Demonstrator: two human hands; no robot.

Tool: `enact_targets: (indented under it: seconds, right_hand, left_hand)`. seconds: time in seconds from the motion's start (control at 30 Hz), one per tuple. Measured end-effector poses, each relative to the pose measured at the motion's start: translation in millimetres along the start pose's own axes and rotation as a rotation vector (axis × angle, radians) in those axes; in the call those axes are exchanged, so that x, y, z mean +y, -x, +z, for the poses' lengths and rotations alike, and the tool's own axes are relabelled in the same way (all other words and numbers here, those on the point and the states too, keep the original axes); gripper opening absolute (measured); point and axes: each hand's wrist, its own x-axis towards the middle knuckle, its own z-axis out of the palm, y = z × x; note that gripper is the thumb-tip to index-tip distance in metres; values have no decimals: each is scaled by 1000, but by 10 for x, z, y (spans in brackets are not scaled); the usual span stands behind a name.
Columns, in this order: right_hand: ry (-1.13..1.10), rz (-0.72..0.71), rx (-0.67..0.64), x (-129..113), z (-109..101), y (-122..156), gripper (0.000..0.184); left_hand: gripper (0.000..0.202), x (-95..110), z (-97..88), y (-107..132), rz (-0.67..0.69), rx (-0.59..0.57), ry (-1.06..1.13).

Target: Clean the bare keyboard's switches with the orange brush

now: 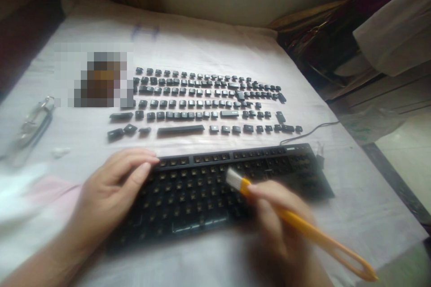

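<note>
A black keyboard (215, 188) with its keycaps removed lies on the white cloth. My left hand (111, 193) rests on its left end, fingers curled over the top edge, holding it down. My right hand (279, 228), blurred by motion, grips an orange-handled brush (303, 226). The brush's white bristles (234, 178) touch the keyboard's middle. Several black keycaps (205, 101) lie in rows on the cloth beyond the keyboard.
A white cloth (202, 45) covers the table. A metal tool (32, 128) lies at the left, with white and pink cloths (30, 193) below it. The keyboard's cable (313, 130) runs off right. The table edge drops away at right. A pixelated patch sits upper left.
</note>
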Motion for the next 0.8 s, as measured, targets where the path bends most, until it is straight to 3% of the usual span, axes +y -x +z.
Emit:
enact_targets:
  seconds: [0.1, 0.3, 0.8]
  right_hand:
    - [24, 47, 66, 28, 7, 19, 22]
    - [97, -20, -37, 88, 62, 1, 21]
    - [41, -53, -91, -18, 55, -45, 19]
  left_hand:
    - [16, 8, 0, 0, 6, 3, 3]
    - [17, 18, -8, 6, 0, 11, 4]
    - [16, 8, -1, -1, 7, 8, 7]
